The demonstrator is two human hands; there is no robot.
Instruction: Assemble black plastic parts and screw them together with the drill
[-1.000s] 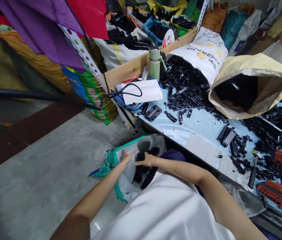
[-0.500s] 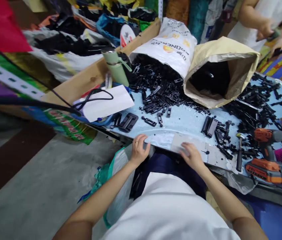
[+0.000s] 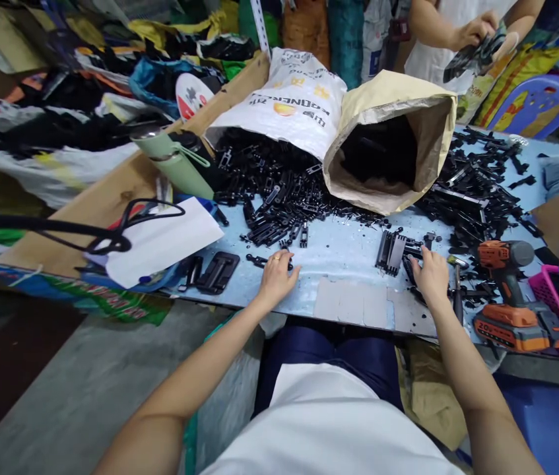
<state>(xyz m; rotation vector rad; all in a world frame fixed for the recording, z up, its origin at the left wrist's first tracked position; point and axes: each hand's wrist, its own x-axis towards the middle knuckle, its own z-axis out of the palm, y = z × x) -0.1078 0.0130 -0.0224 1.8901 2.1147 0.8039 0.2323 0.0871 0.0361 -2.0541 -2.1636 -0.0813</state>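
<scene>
My left hand (image 3: pixel 276 277) rests on the pale blue table (image 3: pixel 343 247), fingers spread over a small black plastic part (image 3: pixel 258 260) near the spilled pile of black parts (image 3: pixel 279 198). My right hand (image 3: pixel 430 274) lies flat with fingers spread on several black parts (image 3: pixel 410 264), just right of a ribbed black stack (image 3: pixel 389 251). Neither hand grips anything that I can see.
A white sack (image 3: pixel 292 102) and a tan paper sack (image 3: pixel 393 142) lie open at the back. An orange drill (image 3: pixel 509 297) and a hammer (image 3: pixel 457 290) sit at right. A green flask (image 3: pixel 175 161), white paper (image 3: pixel 160 241) and a cable lie left. Another person's hands (image 3: pixel 477 33) hold black parts beyond.
Both hands came up from the bag on the floor, crossed the table edge and now rest among the parts. The view swung right toward the table.
</scene>
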